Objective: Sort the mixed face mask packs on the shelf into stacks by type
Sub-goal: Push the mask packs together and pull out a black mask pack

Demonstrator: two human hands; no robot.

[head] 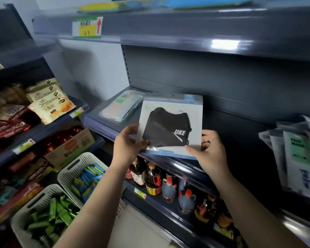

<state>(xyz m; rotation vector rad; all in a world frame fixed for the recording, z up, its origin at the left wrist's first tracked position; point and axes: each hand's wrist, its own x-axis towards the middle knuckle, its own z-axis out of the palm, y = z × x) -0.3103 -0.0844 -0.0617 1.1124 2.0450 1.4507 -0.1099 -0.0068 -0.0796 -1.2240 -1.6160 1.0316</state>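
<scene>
A white pack with a black face mask printed "UKE" (170, 122) is held tilted over the front of the dark shelf (240, 126). My left hand (127, 142) pinches its lower left corner, and my right hand (209, 151) pinches its lower right edge. Behind it to the left, a small stack of clear packs with pale masks and green labels (122, 106) lies flat on the shelf. At the far right of the shelf stands a leaning bunch of white packs with green "FACE MASK" labels (295, 154).
Sauce and oil bottles (154, 179) fill the shelf below. To the left are snack bags (50, 101) and white baskets (79, 169) of blue and green wrapped items. An upper shelf (168, 27) with a yellow price tag runs overhead.
</scene>
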